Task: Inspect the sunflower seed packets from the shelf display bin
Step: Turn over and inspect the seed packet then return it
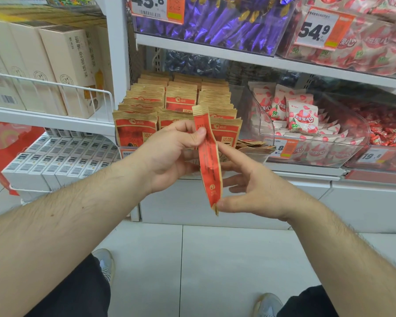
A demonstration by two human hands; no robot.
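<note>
Red-and-kraft paper packet (pixel 208 156) sat between your two hands, turned edge-on to the camera, so only its narrow side and a slice of one printed face showed. Your left hand (pixel 169 156) pinched it near the top, thumb pressed on the red face, fingers curled behind. Your right hand (pixel 254 191) was looser: thumb tip touching the bottom corner, the other fingers fairly straight and spread behind the lower half, steadying rather than clamping. So left clamped on the packet, right apart and just touching.

Packet was held out in front of the bin, low, above the white floor tiles (pixel 215 259), well clear of the shelf.

Step in hand, as I read it: turning the packet to check its faces. To do it well you needed to finish the turn so a full face pointed at the camera, keep the thumb off the print, and hold by the seals only. Edge-on like that, nothing was legible. Rotating with the left pinch while the right thumb kept the bottom corner as pivot looked the safest; a thin packet can slip or crease.

Behind your hands, the display bin (pixel 256 154) held the rest of the sunflower seed packets (pixel 181 99), standing upright in three rows, a few lying flat at the bin's right front. Just right, a clear tub of pink-and-white sachets (pixel 302 115). Left, a wire-railed shelf of beige boxes (pixel 69 65). Above, purple wrapped sweets (pixel 226 26) and price tags.
</note>
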